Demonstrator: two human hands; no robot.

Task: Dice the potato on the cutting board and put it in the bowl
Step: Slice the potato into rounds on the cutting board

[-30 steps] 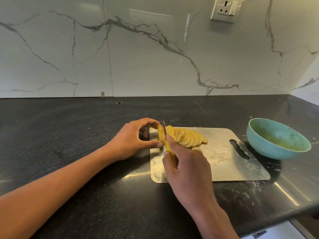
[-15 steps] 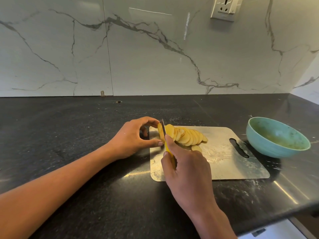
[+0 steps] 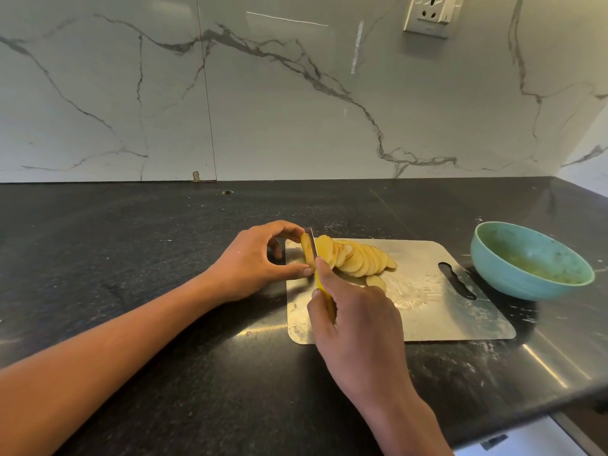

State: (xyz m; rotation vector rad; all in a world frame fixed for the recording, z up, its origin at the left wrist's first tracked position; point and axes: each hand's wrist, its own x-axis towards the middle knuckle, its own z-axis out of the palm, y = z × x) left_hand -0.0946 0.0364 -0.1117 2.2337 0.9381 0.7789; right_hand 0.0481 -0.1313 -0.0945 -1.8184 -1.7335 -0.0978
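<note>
A steel cutting board lies on the black counter. At its far left corner my left hand pinches the last thin end of the potato between thumb and fingers. My right hand grips a yellow-handled knife, its blade standing in the potato just right of that end piece. A fanned row of several round potato slices leans to the right of the blade, and one slice lies flat in front. The teal bowl sits right of the board.
The black counter runs back to a marble-pattern wall with a socket at the top right. The counter's front edge drops off at the lower right, and its right end meets a side wall.
The knife blade has moved slightly through the potato end; both hands stay in nearly the same place.
</note>
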